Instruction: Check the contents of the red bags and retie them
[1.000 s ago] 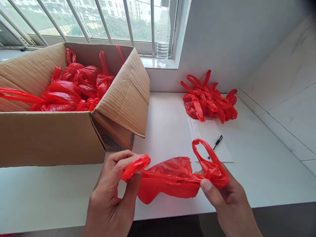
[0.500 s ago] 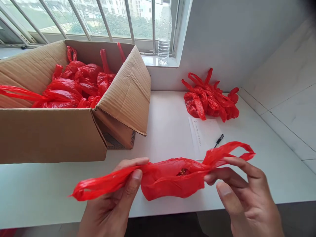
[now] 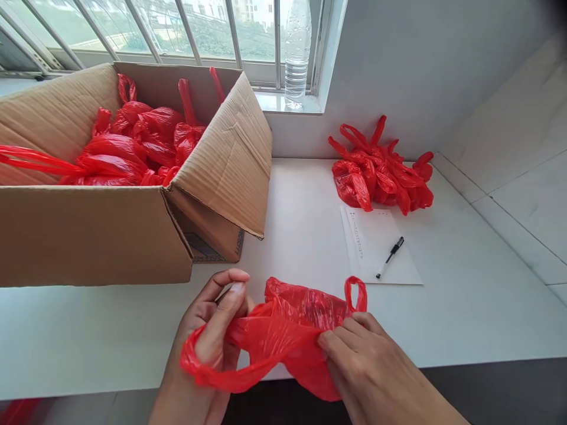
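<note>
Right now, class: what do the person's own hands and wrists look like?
The left hand and right hand are bare: no gloves or rings, nails short and unpainted. No sleeve, watch or bracelet shows behind them.

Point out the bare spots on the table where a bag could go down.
Bare table runs between the box and the paper, right of the paper toward the wall, and along the near left edge below the box. Crowded: back right, at the bag pile; front middle, where left hand and right hand hold a bag.
</note>
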Action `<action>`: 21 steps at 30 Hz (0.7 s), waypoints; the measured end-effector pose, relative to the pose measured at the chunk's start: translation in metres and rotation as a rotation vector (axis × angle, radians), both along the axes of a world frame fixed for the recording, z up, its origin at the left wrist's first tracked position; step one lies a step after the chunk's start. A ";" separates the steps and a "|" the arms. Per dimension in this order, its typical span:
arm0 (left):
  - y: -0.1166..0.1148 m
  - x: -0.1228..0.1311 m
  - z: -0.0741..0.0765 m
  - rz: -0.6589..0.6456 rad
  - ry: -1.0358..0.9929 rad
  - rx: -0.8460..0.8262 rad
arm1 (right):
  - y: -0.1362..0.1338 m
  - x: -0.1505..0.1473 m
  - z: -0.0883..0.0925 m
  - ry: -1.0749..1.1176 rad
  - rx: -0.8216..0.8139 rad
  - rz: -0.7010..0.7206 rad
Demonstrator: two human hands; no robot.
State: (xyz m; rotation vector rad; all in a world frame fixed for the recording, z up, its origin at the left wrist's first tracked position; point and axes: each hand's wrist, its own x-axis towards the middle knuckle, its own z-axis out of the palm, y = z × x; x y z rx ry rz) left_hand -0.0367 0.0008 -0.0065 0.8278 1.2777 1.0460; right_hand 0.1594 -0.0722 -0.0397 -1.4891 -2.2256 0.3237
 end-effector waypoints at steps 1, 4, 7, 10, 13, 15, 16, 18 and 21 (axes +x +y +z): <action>0.002 -0.001 -0.003 -0.004 -0.031 -0.041 | -0.001 0.003 0.001 -0.038 -0.022 0.011; 0.002 -0.004 -0.014 -0.120 0.073 -0.031 | 0.000 0.009 0.011 -0.104 -0.008 -0.037; -0.003 -0.009 -0.018 -0.319 0.265 0.095 | 0.004 0.011 0.019 -0.153 0.014 -0.110; -0.009 -0.011 -0.010 -0.481 0.357 0.159 | 0.007 0.011 0.020 -0.157 0.017 -0.176; -0.012 -0.007 0.003 -0.538 0.346 0.144 | 0.009 0.009 0.019 -0.147 0.014 -0.203; -0.009 -0.002 0.006 -0.557 0.301 0.131 | 0.009 0.007 0.020 -0.146 0.044 -0.195; -0.007 0.001 0.006 -0.562 0.270 0.134 | 0.010 0.005 0.021 -0.138 0.062 -0.172; -0.004 0.007 0.002 -0.541 0.201 0.139 | 0.011 0.000 0.022 -0.090 0.089 -0.077; -0.001 0.013 -0.006 -0.342 0.081 0.108 | 0.012 -0.010 0.022 -0.041 0.035 0.100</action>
